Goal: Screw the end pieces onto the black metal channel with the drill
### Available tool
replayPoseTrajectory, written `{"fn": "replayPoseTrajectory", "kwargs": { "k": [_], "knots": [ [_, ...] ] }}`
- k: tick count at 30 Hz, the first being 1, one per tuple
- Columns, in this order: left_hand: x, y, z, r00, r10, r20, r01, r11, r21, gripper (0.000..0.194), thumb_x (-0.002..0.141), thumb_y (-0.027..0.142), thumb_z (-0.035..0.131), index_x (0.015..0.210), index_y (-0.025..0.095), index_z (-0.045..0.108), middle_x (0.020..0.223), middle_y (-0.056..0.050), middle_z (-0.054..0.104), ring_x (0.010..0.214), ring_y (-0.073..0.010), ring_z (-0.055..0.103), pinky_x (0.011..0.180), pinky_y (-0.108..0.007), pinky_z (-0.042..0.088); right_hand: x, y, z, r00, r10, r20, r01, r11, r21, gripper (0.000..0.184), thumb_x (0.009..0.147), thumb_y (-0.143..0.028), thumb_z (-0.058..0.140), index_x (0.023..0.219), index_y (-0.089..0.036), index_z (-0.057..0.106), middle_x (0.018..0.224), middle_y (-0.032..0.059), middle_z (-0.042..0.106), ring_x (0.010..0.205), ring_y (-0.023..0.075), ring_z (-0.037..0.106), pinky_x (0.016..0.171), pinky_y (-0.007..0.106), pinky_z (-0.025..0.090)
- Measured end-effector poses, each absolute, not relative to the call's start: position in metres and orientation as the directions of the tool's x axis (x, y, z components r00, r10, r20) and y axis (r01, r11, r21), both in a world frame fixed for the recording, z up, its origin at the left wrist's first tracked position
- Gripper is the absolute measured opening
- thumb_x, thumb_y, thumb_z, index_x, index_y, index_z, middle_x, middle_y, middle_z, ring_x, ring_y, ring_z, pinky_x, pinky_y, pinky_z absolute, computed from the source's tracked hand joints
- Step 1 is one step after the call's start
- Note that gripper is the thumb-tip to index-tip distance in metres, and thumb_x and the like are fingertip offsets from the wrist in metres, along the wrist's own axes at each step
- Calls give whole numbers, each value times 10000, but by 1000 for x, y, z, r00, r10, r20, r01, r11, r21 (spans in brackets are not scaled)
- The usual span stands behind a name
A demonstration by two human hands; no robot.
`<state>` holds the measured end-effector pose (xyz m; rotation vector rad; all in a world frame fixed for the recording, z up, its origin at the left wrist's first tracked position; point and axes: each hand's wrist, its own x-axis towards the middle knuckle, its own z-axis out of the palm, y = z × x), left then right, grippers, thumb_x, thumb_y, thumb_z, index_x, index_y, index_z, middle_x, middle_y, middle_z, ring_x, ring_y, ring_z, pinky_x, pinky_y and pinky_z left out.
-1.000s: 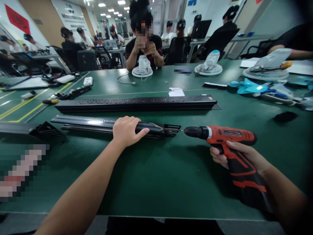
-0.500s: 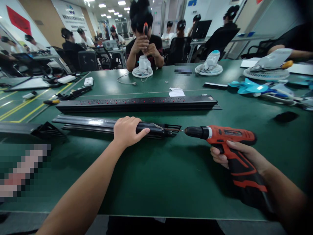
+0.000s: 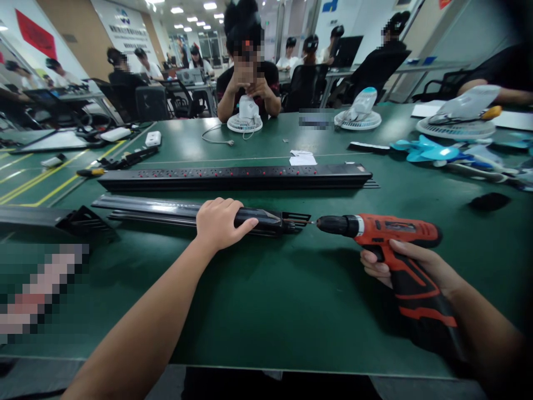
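My left hand [image 3: 219, 223] is wrapped over a long black metal strip [image 3: 166, 209] lying on the green table, its thumb pointing right. In my right hand [image 3: 410, 261] is an orange and black cordless drill [image 3: 400, 228], held level, with a finger by the trigger. The drill's chuck points left at the strip's right end, where a slotted end bracket [image 3: 296, 215] sticks out. A thin bit lies close to that bracket; whether it touches a screw I cannot make out. Behind the strip lies a similar long black bar [image 3: 233, 176] with a row of small red dots.
Another dark metal profile [image 3: 33, 219] lies at the left edge. Blue fan blades [image 3: 425, 149] and white fan parts [image 3: 456, 128] lie at the right. Across the table [image 3: 258, 322] a person works over a small white fan [image 3: 245, 122]. A yellow-handled tool [image 3: 89, 173] lies far left.
The whole view has shifted very slightly. Both hands, the strip and the drill keep nearly the same positions to one another. The person opposite has shifted their hands a little.
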<state>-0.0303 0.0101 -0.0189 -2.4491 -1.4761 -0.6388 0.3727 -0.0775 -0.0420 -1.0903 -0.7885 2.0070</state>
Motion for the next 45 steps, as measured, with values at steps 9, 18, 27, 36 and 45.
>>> {"fn": "replayPoseTrajectory", "kwargs": {
  "k": [9, 18, 27, 36, 45],
  "knots": [
    [-28, 9, -18, 392, 803, 449, 882, -467, 66, 637, 958, 728, 393, 1018, 196, 739, 938, -79, 755, 882, -293, 670, 822, -439, 465, 366, -76, -36, -312, 858, -407, -272, -491, -828, 378, 605, -517, 605, 841, -225, 557, 729, 15, 529, 529, 89, 404, 450, 207, 429],
    [-28, 9, -17, 384, 813, 437, 888, -456, 67, 620, 960, 726, 396, 1003, 207, 731, 931, -78, 749, 877, -292, 656, 837, -452, 465, 374, -75, -45, -347, 841, -415, -270, -513, -815, 372, 643, -540, 562, 830, -218, 553, 697, 4, 507, 542, 92, 412, 456, 204, 424],
    [-28, 10, -18, 383, 808, 447, 890, -453, 56, 605, 961, 727, 396, 995, 217, 719, 922, -68, 751, 874, -282, 654, 844, -440, 464, 363, -79, -36, -321, 850, -419, -288, -509, -811, 360, 605, -505, 608, 821, -222, 553, 709, 9, 521, 517, 83, 398, 409, 181, 413],
    [-28, 8, -17, 382, 813, 440, 892, -449, 55, 595, 959, 730, 397, 987, 228, 715, 930, -73, 753, 889, -291, 661, 815, -431, 466, 370, -79, -41, -340, 850, -402, -254, -495, -831, 380, 630, -507, 587, 868, -214, 546, 723, 15, 514, 539, 87, 389, 438, 208, 388],
    [-28, 8, -15, 384, 818, 429, 891, -450, 60, 618, 961, 726, 389, 994, 209, 726, 935, -85, 751, 896, -303, 663, 829, -450, 464, 366, -80, -39, -322, 860, -396, -246, -479, -843, 400, 617, -521, 591, 876, -221, 536, 728, 13, 516, 527, 82, 371, 439, 219, 364]
  ]
}}
